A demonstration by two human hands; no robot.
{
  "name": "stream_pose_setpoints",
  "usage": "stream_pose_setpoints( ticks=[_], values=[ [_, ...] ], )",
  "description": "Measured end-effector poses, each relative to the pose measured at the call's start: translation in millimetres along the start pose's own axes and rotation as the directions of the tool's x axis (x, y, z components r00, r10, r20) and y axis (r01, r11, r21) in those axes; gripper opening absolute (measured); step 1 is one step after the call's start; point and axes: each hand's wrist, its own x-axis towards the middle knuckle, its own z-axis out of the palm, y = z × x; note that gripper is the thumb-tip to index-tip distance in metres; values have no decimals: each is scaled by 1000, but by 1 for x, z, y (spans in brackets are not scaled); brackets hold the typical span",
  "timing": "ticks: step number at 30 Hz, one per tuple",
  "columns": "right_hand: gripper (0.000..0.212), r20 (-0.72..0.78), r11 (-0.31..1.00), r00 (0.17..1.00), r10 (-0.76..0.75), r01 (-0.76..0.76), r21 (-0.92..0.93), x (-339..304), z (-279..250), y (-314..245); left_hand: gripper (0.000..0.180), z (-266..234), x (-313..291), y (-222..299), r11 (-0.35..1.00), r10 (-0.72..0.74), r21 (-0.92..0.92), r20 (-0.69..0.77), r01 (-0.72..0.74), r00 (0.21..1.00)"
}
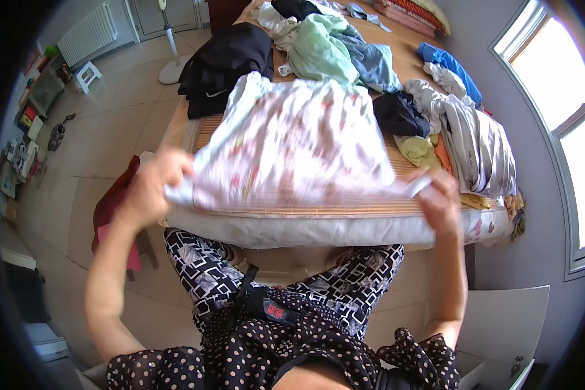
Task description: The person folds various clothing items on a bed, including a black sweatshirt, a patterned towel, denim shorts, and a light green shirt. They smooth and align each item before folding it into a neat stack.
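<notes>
A white garment with a faint pink and green floral print (292, 143) is spread over the near end of a bed with a woven bamboo mat (318, 209). My left hand (155, 182) grips its near left corner. My right hand (439, 195) grips its near right corner. Both hands hold that edge slightly above the mattress edge, and the cloth is blurred by motion.
Clothes lie further up the bed: a black pile (224, 65), a mint green top (318, 49), a blue garment (377, 65), a dark one (400, 114), a grey-white striped one (478, 143). A red cloth (114, 208) hangs at left. A fan stand (172, 65) is on the tiled floor.
</notes>
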Motion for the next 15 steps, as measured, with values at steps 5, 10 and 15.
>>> stream_pose_setpoints(
  ticks=[5, 10, 15],
  values=[
    [15, 176, 872, 887, 427, -352, -340, -61, 30, 85, 24, 73, -81, -29, 988, -154, 67, 372, 139, 915],
    [26, -139, 915, 918, 373, -388, -111, 13, 1, 114, 23, 75, -38, -52, 920, -359, -129, 105, 370, 928],
    [25, -359, 849, 882, 304, -422, -318, 119, -16, 173, 25, 134, 48, -134, 883, -440, -212, -68, 418, 895]
  ],
)
